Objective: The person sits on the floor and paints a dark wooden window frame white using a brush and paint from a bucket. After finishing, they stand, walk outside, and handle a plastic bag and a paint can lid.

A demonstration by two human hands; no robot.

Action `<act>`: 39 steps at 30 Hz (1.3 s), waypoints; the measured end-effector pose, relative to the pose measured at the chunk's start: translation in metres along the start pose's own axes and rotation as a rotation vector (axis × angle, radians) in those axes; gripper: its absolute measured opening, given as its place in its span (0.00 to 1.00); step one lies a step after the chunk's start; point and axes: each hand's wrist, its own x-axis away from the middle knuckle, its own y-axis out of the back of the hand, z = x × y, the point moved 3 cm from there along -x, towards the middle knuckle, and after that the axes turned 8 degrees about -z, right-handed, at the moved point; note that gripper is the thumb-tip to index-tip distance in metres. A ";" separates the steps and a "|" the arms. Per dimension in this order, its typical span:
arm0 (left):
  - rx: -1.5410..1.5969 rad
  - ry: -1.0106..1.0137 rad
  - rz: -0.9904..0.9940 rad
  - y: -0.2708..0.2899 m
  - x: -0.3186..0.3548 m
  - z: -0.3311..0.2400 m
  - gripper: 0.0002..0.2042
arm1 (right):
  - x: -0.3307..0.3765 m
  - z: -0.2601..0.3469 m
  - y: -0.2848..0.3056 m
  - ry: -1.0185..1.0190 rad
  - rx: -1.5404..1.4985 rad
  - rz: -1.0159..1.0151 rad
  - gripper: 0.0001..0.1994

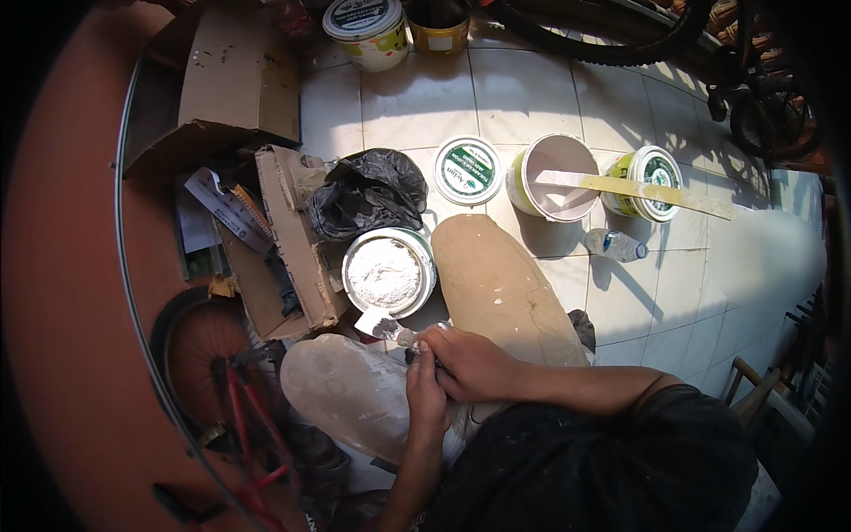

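Observation:
My left hand and my right hand come together between my knees, their fingers closed around the handle end of a putty knife. Its flat blade points to the left and carries white and dark smears. Most of the handle is hidden by my fingers. Just beyond the blade stands an open bucket of white powder, filled close to the rim. My beige trouser legs, dusted with white, flank the hands.
A black plastic bag and an open cardboard box lie beside the bucket. Ahead are a loose lid, a pale bucket bridged by a yellowish stick, a lidded tub and a plastic bottle. A red bicycle stands left.

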 end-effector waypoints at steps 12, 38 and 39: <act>-0.018 -0.003 0.096 -0.018 0.003 0.010 0.19 | -0.282 -0.178 0.036 0.551 1.148 -0.282 0.35; 0.123 0.037 0.101 -0.020 -0.003 0.016 0.16 | -0.526 -0.156 0.181 0.264 0.926 -0.386 0.39; 0.090 0.036 0.132 -0.023 -0.002 0.014 0.16 | -0.485 -0.153 0.191 0.398 0.981 -0.523 0.38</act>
